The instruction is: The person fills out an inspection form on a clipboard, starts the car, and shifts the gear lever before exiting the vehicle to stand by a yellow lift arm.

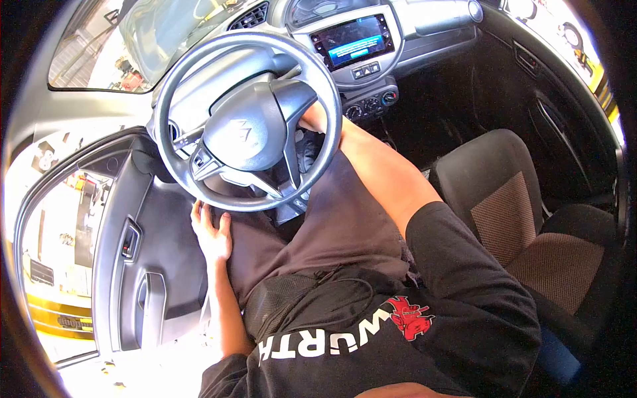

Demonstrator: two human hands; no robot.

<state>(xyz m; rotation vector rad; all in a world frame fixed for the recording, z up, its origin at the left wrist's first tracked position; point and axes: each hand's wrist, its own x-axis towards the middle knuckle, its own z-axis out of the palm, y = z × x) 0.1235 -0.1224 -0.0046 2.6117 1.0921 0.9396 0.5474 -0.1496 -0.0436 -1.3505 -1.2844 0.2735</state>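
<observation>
In the head view my left hand [212,235] lies at my left thigh, just under the lower rim of the steering wheel [242,136]. Its fingers are apart and nothing is in them. My right arm reaches forward past the wheel's right side. Part of my right hand [314,118] shows through the gap in the wheel, by the steering column. The spoke and rim cover its fingers, so what they touch is hidden. My legs, in dark trousers [358,219], are below the wheel.
A lit touchscreen [352,43] with a blue message sits in the dashboard, above round climate knobs [371,103]. On the left, the driver's door [172,245] appears to stand open. A passenger seat [494,179] is to the right.
</observation>
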